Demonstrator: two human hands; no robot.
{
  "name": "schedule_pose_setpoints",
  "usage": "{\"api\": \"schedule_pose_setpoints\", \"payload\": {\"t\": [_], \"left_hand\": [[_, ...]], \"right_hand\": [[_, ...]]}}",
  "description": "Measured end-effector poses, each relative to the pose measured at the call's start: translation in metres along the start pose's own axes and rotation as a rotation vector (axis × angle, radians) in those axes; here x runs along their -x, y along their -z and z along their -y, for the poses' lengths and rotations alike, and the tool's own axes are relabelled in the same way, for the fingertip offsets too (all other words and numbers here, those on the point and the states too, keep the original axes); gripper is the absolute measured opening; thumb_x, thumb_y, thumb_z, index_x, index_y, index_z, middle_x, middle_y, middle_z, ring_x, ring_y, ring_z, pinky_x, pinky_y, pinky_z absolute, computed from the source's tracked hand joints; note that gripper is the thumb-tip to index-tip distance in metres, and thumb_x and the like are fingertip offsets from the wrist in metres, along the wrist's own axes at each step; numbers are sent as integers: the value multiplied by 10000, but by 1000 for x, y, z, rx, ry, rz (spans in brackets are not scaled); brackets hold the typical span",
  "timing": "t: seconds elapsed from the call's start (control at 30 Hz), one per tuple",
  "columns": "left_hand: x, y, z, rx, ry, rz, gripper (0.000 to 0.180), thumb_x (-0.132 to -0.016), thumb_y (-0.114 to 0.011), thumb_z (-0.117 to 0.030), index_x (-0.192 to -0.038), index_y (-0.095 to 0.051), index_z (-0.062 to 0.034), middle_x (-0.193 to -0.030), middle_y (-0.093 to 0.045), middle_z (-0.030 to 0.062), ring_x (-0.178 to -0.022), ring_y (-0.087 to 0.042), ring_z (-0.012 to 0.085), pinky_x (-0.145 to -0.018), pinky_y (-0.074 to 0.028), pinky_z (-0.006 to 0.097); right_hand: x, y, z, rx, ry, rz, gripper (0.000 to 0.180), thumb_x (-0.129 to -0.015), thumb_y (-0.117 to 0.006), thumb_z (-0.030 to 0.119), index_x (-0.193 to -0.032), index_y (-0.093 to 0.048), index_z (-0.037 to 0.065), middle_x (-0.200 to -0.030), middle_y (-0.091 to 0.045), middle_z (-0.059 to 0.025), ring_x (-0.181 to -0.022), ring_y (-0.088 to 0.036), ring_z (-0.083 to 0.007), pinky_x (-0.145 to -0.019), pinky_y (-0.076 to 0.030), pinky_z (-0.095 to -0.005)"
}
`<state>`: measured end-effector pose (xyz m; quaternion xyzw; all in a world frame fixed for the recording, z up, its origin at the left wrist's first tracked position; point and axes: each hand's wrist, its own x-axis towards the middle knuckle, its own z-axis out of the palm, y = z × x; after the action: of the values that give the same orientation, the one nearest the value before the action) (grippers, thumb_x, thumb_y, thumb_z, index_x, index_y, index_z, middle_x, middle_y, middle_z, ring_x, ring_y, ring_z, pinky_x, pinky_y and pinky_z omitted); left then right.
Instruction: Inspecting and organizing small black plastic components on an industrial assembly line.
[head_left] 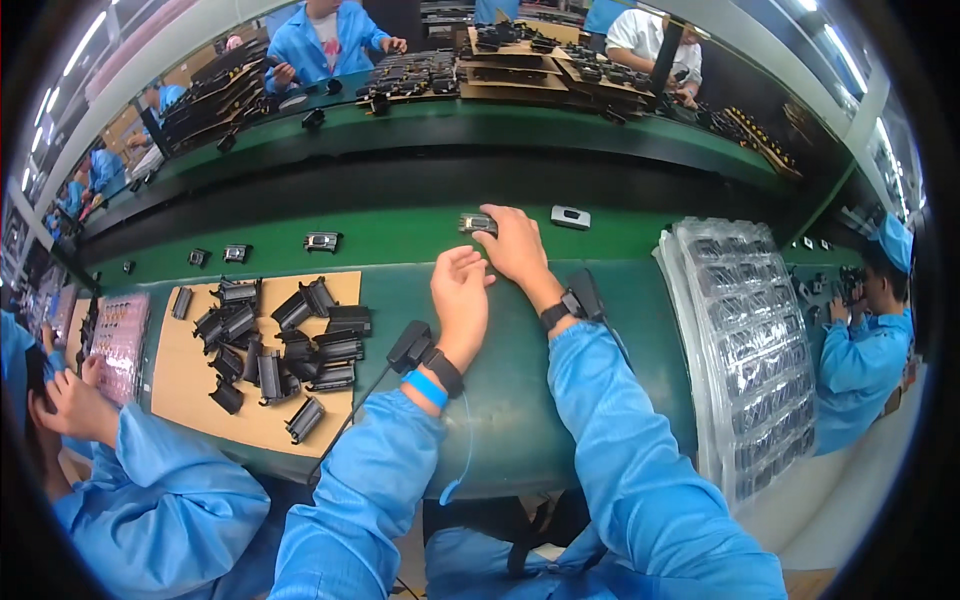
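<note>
My right hand (pixel 516 245) reaches over the green belt (pixel 400 230), its fingers closed on a small black-and-silver device (pixel 476 223) at the belt's near side. Just below and to the left, my left hand (pixel 460 305) hovers over the table edge, fingers loosely bent and apart, with nothing visible in them. A silver-grey case with a dark oval middle (pixel 571 217) lies on the belt to the right of my right hand. Left of my hands, similar open devices (pixel 321 242) sit spaced along the belt.
Black plastic housings (pixel 270 372) lie heaped on a cardboard sheet (pixel 180 385) at left. Stacked clear plastic trays (pixel 745 360) stand at right. Co-workers sit on both sides, one sleeve (pixel 160 480) close on my left. A cable runs from my left wrist band (pixel 443 372).
</note>
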<state>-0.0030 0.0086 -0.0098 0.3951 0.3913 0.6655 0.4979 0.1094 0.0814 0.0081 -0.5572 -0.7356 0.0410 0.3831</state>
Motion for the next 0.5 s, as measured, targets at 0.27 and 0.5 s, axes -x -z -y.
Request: {"api": "schedule_pose_setpoints", "payload": {"t": [0.27,0.5], "left_hand": [[6,4,-13,22,18,-4,478,-1028,-673,-104,-1424,-448,40,-1190,-683,180,-1017,-705,214,-809,-626,328],[8,3,-20,-62,75,340,333,-971,-692,39,-1292,-609,4,-1062,-757,105,-928,-729,146,-779,-606,267]], "right_hand": [[57,47,2,-347,55,-153,405,-876,-786,107,-1267,-702,42,-1250,-708,-143,-1197,-612,-355,-1044,-503,-441],[86,82,-10,-325,178,-26,422,-885,-779,80,-1298,-702,36,-1251,-715,-133,-1171,-634,-315,-1022,-526,-409]]}}
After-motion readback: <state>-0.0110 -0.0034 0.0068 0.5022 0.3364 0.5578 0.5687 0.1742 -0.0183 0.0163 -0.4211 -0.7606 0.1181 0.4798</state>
